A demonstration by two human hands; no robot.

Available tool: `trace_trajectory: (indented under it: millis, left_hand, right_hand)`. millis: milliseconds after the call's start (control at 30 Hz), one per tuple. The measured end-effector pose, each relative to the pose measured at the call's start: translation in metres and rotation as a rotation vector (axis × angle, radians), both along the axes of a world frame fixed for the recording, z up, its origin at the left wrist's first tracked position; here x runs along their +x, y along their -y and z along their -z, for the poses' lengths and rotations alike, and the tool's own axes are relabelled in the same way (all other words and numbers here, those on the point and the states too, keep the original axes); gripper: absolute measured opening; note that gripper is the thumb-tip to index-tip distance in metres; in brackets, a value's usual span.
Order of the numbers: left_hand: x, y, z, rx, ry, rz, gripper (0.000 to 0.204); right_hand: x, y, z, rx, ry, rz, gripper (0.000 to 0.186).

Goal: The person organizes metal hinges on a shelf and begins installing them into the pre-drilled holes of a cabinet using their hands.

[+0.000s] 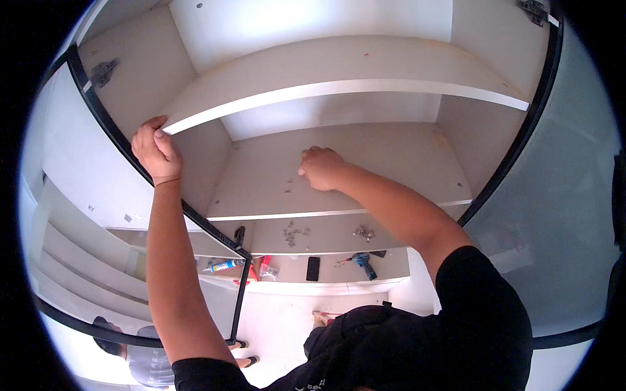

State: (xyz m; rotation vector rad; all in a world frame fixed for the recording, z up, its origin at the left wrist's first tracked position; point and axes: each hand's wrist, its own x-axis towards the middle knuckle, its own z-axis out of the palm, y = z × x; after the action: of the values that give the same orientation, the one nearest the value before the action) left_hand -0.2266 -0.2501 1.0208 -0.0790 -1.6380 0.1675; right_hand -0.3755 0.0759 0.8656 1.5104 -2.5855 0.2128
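Observation:
Inside an open cabinet, my left hand [156, 148] is closed round the front left corner of a pale shelf board [345, 88]. The board sits slightly slanted, its left end towards me. My right hand [322, 168] is over the lower shelf [391, 156], its fingers curled in; whatever they hold, if anything, is hidden. Beside it on that shelf lie a few tiny pieces [288, 191], too small to name. Farther down, two loose heaps of small metal fittings, the left one [292, 233] and the right one [365, 232], rest on another shelf.
The lowest ledge bears a sealant tube [223, 265], a black phone [313, 268] and a blue cordless drill [364, 264]. Black-framed glass doors stand open at the left [242, 287] and right [535, 195]. Dark hinges [103, 73] sit on the side walls. A person in grey [149, 365] appears lower left.

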Motion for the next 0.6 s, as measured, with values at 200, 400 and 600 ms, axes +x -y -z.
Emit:
trace_trajectory:
  millis: [200, 400, 600]
  left_hand:
    - [-0.011, 0.024, 0.005, -0.011, 0.018, -0.033, 0.047]
    - [-0.009, 0.027, 0.013, 0.019, 0.082, 0.004, 0.048]
    - [-0.005, 0.031, 0.007, 0.037, 0.115, 0.034, 0.045]
  right_hand:
    - [0.069, -0.068, 0.006, -0.035, -0.006, -0.149, 0.039]
    - [0.087, -0.082, 0.034, -0.151, -0.098, -0.099, 0.020]
    - [0.103, -0.120, -0.005, -0.589, -0.043, -0.190, 0.015]
